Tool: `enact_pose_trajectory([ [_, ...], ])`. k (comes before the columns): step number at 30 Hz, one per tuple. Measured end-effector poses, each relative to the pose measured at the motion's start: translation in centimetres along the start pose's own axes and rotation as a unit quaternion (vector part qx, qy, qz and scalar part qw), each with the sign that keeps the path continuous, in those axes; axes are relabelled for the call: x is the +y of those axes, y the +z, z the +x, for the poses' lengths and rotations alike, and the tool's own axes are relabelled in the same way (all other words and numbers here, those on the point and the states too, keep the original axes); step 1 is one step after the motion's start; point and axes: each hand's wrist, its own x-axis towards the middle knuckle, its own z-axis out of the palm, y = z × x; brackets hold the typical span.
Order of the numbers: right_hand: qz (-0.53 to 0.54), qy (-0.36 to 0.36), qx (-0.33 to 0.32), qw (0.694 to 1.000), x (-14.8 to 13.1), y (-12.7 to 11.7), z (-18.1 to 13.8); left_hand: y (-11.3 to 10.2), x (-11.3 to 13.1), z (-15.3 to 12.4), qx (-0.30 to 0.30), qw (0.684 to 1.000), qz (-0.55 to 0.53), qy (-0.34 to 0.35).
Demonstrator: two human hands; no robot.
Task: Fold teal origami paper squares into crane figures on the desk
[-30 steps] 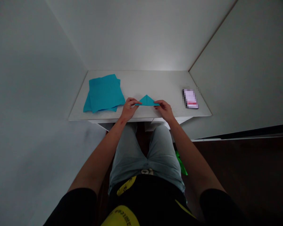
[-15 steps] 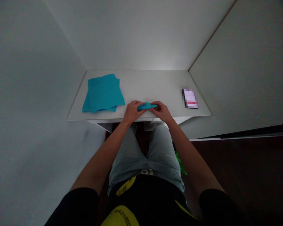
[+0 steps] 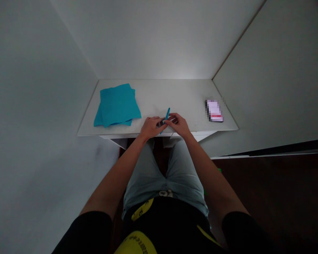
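Between my two hands, above the front edge of the white table, is a folded piece of blue paper (image 3: pixel 168 113). It is seen nearly edge-on as a narrow strip, slanting up and to the right. My left hand (image 3: pixel 151 126) has its fingers closed on it from the left. From the other side my right hand (image 3: pixel 178 124) pinches it between thumb and fingers. The fingers cover the middle of the paper, so its folds cannot be made out. Several flat blue sheets (image 3: pixel 119 104) lie loosely stacked to the left of my hands.
The white table (image 3: pixel 172 91) stands between walls at the back and sides. A phone (image 3: pixel 214 110) with a blurred, lit screen lies near its right end. My legs (image 3: pixel 184 165) are below the front edge. A bit of green (image 3: pixel 219 170) shows beside my right forearm.
The folded blue paper has turned from lying lengthwise across my hands to standing steeply between them, edge towards me. Both hands have shifted their hold on it slightly.
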Motion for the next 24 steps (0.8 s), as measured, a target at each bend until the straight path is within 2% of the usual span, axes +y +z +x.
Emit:
enact_pose_trajectory([
  [9,-0.024,-0.003,-0.006,1.000,0.0,-0.2,0.1,0.4,-0.8,0.3,0.012,0.993,-0.114,-0.019],
  [17,-0.006,-0.018,-0.011,1.000,0.3,-0.7,0.1,0.3,-0.8,0.5,0.023,0.990,-0.130,-0.043],
  [24,0.007,-0.037,-0.006,0.999,0.9,-0.8,0.1,0.3,-1.1,0.5,0.059,0.987,-0.137,-0.066],
])
